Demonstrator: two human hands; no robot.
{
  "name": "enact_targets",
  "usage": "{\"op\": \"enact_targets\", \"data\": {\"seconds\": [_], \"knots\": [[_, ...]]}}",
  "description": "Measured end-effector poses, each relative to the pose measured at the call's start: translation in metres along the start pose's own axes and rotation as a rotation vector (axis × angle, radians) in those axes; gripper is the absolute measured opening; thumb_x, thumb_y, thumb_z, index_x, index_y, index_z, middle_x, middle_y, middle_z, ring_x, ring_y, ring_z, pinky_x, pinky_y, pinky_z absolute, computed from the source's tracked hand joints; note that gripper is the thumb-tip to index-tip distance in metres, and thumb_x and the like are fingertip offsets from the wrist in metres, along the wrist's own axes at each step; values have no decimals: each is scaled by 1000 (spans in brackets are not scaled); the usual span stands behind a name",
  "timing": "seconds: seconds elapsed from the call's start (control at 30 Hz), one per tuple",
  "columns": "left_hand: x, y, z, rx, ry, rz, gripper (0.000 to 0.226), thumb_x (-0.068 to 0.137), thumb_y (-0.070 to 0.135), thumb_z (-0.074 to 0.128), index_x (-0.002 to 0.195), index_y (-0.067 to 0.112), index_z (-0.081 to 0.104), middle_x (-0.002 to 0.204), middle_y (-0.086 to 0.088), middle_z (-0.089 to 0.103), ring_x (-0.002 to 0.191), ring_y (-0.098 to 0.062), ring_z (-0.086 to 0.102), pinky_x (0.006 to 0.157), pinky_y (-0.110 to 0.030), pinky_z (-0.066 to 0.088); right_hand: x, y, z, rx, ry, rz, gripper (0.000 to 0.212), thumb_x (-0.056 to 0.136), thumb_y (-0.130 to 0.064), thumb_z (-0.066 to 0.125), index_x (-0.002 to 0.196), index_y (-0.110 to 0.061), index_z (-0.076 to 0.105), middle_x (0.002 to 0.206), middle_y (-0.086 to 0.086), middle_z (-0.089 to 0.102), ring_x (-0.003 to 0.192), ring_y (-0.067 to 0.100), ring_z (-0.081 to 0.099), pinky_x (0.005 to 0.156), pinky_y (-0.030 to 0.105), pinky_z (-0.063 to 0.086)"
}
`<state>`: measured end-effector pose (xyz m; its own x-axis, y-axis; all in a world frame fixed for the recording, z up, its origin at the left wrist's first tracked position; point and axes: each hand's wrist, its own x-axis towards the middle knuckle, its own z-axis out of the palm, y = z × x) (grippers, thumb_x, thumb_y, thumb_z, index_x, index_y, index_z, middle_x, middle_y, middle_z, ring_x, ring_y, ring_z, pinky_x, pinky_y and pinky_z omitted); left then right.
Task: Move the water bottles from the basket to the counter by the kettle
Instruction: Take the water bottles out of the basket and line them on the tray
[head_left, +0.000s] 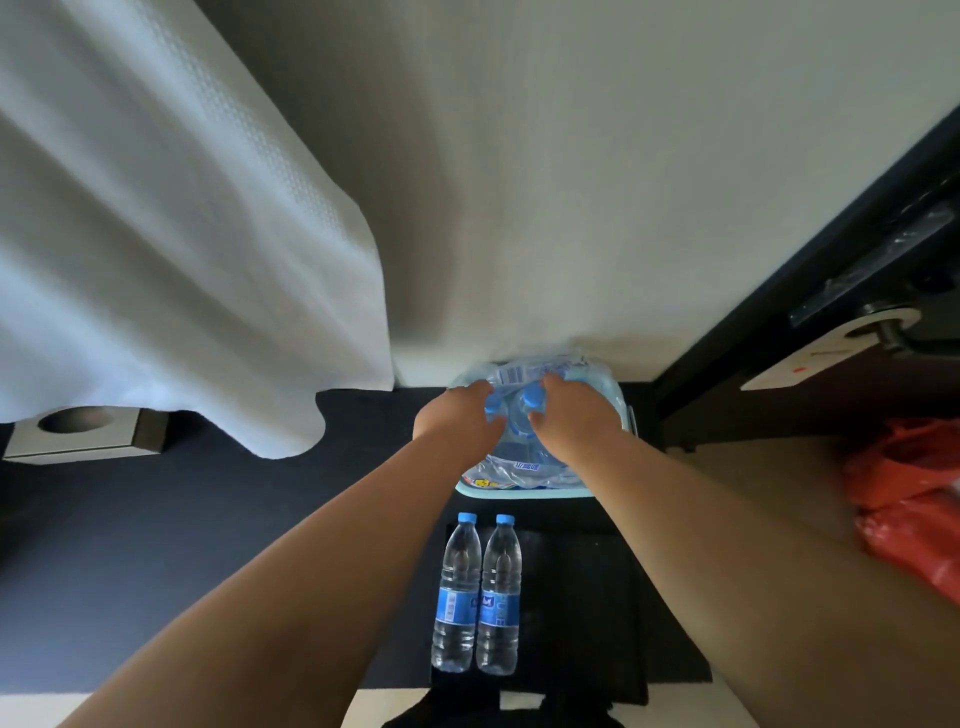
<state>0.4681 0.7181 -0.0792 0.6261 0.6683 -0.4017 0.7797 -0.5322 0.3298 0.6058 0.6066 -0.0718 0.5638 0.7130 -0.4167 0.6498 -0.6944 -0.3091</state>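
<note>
Both reach fwd: L hand (460, 413) & R hand (579, 410), fingers (553, 387) curled round bottles (519, 421) in basket (519, 491).

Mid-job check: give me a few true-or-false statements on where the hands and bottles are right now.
1. The left hand and the right hand both grip the wrapped bottles in the basket. True.
2. Two loose bottles sit side by side outside the basket, nearer the person. True.
3. The bottle caps are red. False: they are blue.
4. A kettle shows beside the basket. False: no kettle is in view.
5. A red bag lies to the left of the basket. False: the red bag lies to its right.
</note>
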Motion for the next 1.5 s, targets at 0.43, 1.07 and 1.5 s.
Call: {"op": "enact_targets", "data": {"seconds": [0.43,1.07,1.5], "knots": [[28,-7,29,-74,128,53,47,92,28,66,138,30,55,128,1,66,100,-29,69,75,-36,55,20,-17,22,-251,-13,14,42,98,-9,56,137,-19,47,111,8,69,100,31,69,65,37,45],[-50,10,-31,-237,405,140,31,86,20,70,115,11,72,107,-6,67,94,-26,63,78,-30,47,-56,-20,-40,128,293,-258,26,89,-30,67,113,-20,63,90,3,68,82,29,62,64,36,49],[-121,54,-90,-81,421,248,24,90,30,72,103,10,70,101,-7,63,87,-26,60,77,-37,52,-124,2,-90,260,379,-362,21,86,-35,76,100,-22,67,83,-5,69,74,19,63,66,37,55]]}}
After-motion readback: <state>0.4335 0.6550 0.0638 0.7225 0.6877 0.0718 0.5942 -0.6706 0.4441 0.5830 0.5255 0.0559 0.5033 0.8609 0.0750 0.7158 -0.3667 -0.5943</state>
